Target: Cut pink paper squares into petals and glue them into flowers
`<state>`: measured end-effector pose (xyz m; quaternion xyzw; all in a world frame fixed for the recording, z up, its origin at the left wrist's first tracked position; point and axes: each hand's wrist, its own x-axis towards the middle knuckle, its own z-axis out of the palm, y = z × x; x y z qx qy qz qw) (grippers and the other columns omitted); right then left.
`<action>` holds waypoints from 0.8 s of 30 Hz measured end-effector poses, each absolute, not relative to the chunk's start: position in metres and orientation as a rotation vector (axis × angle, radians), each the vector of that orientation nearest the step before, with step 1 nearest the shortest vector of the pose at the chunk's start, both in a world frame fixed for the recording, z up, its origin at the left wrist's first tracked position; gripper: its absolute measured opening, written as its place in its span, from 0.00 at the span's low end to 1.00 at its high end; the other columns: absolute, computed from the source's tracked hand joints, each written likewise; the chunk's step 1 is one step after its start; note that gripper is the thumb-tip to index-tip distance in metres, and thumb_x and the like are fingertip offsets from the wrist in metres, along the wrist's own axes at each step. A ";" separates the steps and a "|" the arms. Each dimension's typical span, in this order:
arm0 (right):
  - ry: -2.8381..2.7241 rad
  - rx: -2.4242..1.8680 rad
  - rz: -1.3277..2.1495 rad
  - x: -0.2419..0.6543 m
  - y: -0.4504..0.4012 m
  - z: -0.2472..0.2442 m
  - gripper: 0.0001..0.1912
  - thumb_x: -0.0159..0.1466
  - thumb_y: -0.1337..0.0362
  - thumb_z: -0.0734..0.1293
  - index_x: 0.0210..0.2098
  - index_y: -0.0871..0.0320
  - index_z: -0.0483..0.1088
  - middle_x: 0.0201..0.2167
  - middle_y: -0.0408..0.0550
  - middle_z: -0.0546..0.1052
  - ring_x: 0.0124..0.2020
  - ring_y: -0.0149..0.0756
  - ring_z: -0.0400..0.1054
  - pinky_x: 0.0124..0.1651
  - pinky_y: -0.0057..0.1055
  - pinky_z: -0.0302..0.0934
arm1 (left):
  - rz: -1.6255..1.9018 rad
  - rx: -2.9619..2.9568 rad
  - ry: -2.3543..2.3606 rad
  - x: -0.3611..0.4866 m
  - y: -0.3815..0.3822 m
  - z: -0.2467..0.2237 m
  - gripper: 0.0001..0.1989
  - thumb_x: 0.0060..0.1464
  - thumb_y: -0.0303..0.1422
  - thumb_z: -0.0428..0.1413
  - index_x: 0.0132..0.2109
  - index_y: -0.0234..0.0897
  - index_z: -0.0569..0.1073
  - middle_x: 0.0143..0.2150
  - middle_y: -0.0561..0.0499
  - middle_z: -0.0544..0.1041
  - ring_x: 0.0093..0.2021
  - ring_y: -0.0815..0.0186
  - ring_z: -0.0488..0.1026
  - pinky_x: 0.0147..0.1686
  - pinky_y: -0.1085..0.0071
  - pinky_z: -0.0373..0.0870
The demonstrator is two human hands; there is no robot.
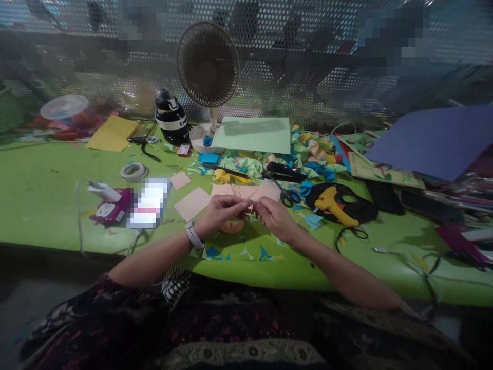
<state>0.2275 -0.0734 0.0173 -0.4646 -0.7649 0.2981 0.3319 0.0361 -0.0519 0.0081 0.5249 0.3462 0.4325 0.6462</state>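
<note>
My left hand (228,208) and my right hand (272,216) meet at the fingertips above the near part of the green table. Both are closed in a pinch on a small piece of pale paper (251,204), mostly hidden by the fingers. Behind them lie peach paper sheets (269,190). A round peach piece (233,226) rests just below my left hand. Left of it is a square peach sheet (192,204), with a smaller peach square (181,180) beyond. Black scissors (289,197) lie open to the right of my right hand.
A yellow glue gun (332,205) rests on a black mat at right. Farther back are a black stapler (286,171), folded paper pieces (314,149), a fan (208,64) and a bottle (170,118). A lit phone (149,203) and tape roll (133,170) are at left.
</note>
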 end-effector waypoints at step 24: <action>-1.951 -1.155 0.665 0.233 -0.073 0.016 0.13 0.70 0.58 0.60 0.45 0.57 0.72 0.41 0.51 0.78 0.38 0.38 0.72 0.40 0.34 0.65 | 1.054 1.214 0.755 0.034 -0.048 0.008 0.18 0.47 0.44 0.67 0.37 0.33 0.81 0.30 0.48 0.81 0.29 0.68 0.77 0.33 0.70 0.76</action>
